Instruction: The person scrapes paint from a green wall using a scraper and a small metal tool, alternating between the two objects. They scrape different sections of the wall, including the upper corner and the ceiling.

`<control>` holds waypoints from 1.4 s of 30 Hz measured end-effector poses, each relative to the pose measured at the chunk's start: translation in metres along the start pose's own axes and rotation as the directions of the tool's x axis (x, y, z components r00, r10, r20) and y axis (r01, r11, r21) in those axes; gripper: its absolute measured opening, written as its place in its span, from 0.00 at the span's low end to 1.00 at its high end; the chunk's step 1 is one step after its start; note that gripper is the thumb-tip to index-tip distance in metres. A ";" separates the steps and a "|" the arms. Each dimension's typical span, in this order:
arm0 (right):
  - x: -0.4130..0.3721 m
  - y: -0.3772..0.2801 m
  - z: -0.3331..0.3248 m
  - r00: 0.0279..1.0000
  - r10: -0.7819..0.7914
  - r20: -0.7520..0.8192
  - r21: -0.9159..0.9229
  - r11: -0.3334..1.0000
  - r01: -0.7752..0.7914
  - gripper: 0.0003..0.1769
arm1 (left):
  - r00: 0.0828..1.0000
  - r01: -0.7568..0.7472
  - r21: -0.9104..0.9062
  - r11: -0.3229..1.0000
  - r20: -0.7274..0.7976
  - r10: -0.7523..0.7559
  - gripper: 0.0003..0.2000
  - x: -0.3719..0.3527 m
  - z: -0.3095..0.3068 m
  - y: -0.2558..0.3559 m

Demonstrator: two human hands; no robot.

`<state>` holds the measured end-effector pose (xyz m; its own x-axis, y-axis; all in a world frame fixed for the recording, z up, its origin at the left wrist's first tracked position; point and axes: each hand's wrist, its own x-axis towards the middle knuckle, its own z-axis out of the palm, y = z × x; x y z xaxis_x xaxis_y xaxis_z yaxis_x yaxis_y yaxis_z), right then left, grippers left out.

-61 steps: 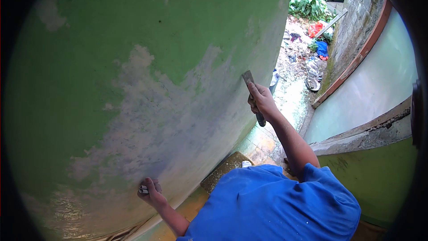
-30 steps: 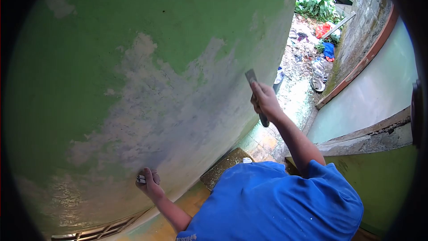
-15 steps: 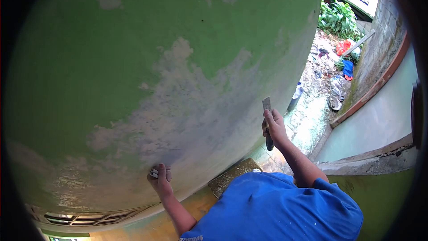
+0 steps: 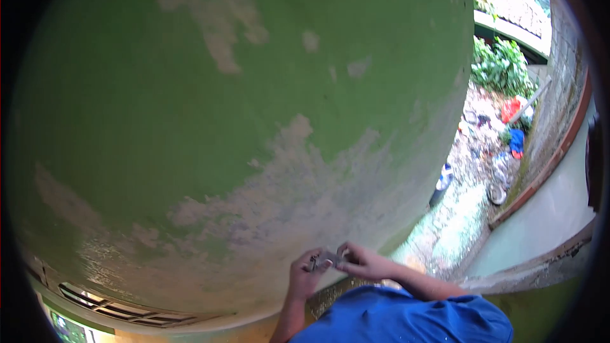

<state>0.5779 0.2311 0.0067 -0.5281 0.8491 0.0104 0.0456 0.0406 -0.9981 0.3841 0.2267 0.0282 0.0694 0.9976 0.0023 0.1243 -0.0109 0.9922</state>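
My left hand is closed around a small black-and-white piece, mostly hidden by the fingers; I cannot tell its kind. Beside it, my right hand grips a putty knife, whose grey blade points left and meets the fingers of my left hand. Both hands are close together just above my blue shirt, in front of the lower part of the green wall. Pale, rough patches spread across that wall where the green paint is gone.
A speckled board lies low behind my shirt. On the right, a passage holds a dark bucket, scattered litter and green plants, beside a grey block wall. A slatted vent opening shows at lower left.
My right hand has come down and left with the putty knife, and my left hand has moved right, away from the wall, so they meet. The view has tilted upward.
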 end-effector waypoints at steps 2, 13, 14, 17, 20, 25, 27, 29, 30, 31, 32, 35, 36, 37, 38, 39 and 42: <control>-0.002 -0.003 0.003 0.999 -0.016 0.032 -0.005 1.000 0.016 0.19 | 1.000 0.004 0.049 0.999 -0.030 -0.003 0.11 0.000 0.005 -0.006; -0.035 -0.058 -0.051 0.970 -0.185 0.161 0.428 0.898 0.100 0.37 | 0.985 0.060 -0.545 0.836 -0.102 -0.137 0.06 0.000 -0.010 -0.011; -0.038 -0.069 -0.053 0.945 -0.301 0.128 0.509 0.838 0.198 0.38 | 0.988 0.070 -0.681 0.729 -0.053 -0.145 0.06 -0.001 -0.009 -0.009; -0.028 -0.084 -0.037 0.900 -0.431 0.063 0.298 0.869 0.396 0.33 | 0.993 0.106 -0.784 0.612 0.055 -0.102 0.04 -0.001 0.004 -0.002; -0.008 -0.092 -0.023 0.811 -0.585 0.016 0.100 0.808 0.580 0.19 | 0.996 0.087 -0.754 0.651 0.083 -0.038 0.05 -0.001 0.011 0.009; 0.010 -0.158 -0.058 0.554 -0.786 -0.275 0.406 0.428 0.808 0.11 | 0.967 -0.226 -0.546 0.807 -0.226 0.118 0.08 -0.001 -0.007 0.041; 0.012 -0.200 -0.083 0.369 -0.832 -0.413 0.158 0.334 0.929 0.10 | 0.935 -0.331 -0.512 0.793 -0.288 0.205 0.07 0.001 -0.033 0.035; 0.008 -0.257 -0.102 0.219 -0.885 -0.412 0.113 0.189 0.975 0.10 | 0.890 -0.417 -0.426 0.803 -0.371 0.266 0.06 0.001 -0.055 0.039; 0.008 -0.282 -0.112 0.148 -0.906 -0.396 0.093 0.120 0.988 0.11 | 0.870 -0.445 -0.391 0.805 -0.401 0.287 0.05 0.001 -0.064 0.042; 0.007 -0.305 -0.118 0.100 -0.918 -0.383 0.103 0.065 0.993 0.12 | 0.849 -0.473 -0.355 0.807 -0.430 0.308 0.04 0.001 -0.073 0.045; 0.007 -0.327 -0.123 0.050 -0.927 -0.371 0.116 0.007 0.993 0.14 | 0.848 -0.473 -0.361 0.804 -0.435 0.303 0.04 0.003 -0.083 0.045; 0.003 -0.381 -0.140 -0.075 -0.956 -0.283 0.152 -0.122 0.981 0.16 | 0.857 -0.334 -0.170 0.927 -0.465 0.223 0.09 0.004 -0.097 0.054; 0.004 -0.394 -0.143 -0.135 -0.961 -0.240 0.150 -0.174 0.973 0.17 | 0.856 -0.334 -0.171 0.927 -0.468 0.221 0.09 0.004 -0.097 0.054; 0.005 -0.404 -0.147 -0.149 -0.954 -0.262 0.217 -0.208 0.954 0.16 | 0.859 -0.346 -0.174 0.922 -0.455 0.236 0.09 0.005 -0.096 0.054; 0.017 -0.411 -0.139 -0.145 -0.955 -0.260 0.219 -0.204 0.954 0.16 | 0.862 -0.356 -0.180 0.917 -0.441 0.249 0.10 0.005 -0.096 0.054; 0.033 -0.415 -0.126 -0.079 -0.913 -0.401 0.146 -0.148 0.978 0.16 | 0.863 -0.354 -0.184 0.917 -0.443 0.244 0.10 0.005 -0.095 0.055; 0.050 -0.418 -0.116 -0.034 -0.874 -0.485 0.084 -0.086 0.993 0.16 | 0.871 -0.325 -0.170 0.930 -0.438 0.224 0.10 0.002 -0.096 0.057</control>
<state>0.6310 0.3177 0.4313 0.3895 0.1911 0.9010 -0.5996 0.7951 0.0906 0.2960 0.2351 0.0965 -0.3450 0.8962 0.2789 -0.0757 -0.3227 0.9435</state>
